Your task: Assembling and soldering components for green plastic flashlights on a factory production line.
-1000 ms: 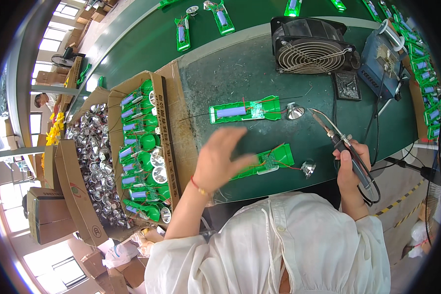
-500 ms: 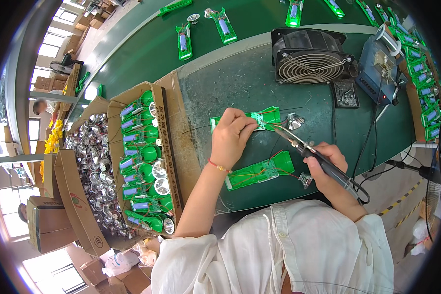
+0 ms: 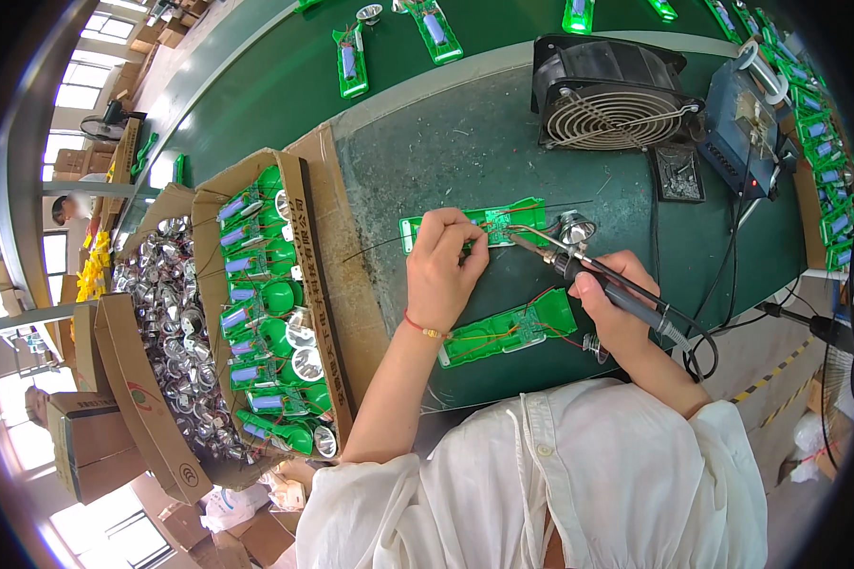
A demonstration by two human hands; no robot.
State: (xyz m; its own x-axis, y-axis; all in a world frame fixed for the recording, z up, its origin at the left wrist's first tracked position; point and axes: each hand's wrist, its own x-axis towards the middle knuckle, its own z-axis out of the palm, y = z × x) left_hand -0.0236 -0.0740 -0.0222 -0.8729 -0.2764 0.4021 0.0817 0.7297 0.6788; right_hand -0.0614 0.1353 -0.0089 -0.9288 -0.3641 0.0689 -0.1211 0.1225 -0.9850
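Observation:
My right hand grips a soldering iron with a dark handle. Its tip is at the small circuit board inside a green plastic housing. On the left part of that housing rests my left hand, thumb and fingertips pinched beside the board; what is between them is hidden. A thin dark wire sticks out left of this hand. The silver reflector cup lies at the housing's right end. Nearer me lies a second green housing with red wires and a board, and its reflector to the right.
On the left, a carton holds rows of green housings with blue cells, beside a heap of reflectors. A black fan, a solder station and a small black tray stand at the back right. More housings lie beyond.
The soldering iron's tip has moved left and slightly up onto the board area, and the right hand has shifted left with it. The left hand keeps its pinch. The whole view has shifted slightly.

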